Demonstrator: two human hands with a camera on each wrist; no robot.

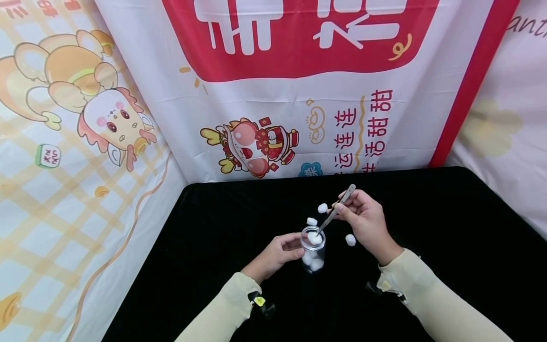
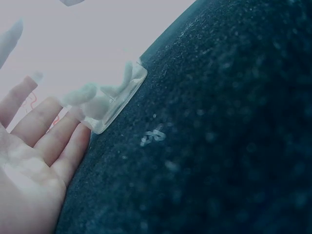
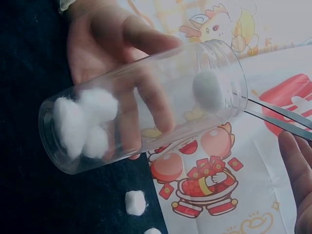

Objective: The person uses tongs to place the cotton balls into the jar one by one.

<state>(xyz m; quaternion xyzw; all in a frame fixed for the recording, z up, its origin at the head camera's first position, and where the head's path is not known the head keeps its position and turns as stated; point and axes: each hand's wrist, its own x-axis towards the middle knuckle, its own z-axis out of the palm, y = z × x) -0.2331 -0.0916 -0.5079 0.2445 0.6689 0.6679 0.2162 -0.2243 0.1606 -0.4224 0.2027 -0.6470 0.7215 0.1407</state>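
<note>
My left hand (image 1: 275, 254) holds a clear jar (image 1: 313, 254) from its left side, thumb in front and fingers behind the wall. The jar stands upright on the black table, with several white cotton balls (image 3: 73, 126) at its bottom. Above it on the right, my right hand (image 1: 368, 222) pinches metal tweezers (image 1: 338, 208), which slant down into the jar's mouth. Another cotton ball (image 3: 208, 91) sits at the tweezer tips, just inside the neck. The left wrist view shows the jar's base (image 2: 117, 107) beside the left fingers, its upper part washed out.
Three loose cotton balls lie on the black tabletop (image 1: 213, 228): one behind the jar (image 1: 312, 221), one farther back (image 1: 322, 208), and one to its right (image 1: 350, 240). Printed cloth (image 1: 256, 104) hangs behind the table, with more cloth (image 1: 85, 190) at the left.
</note>
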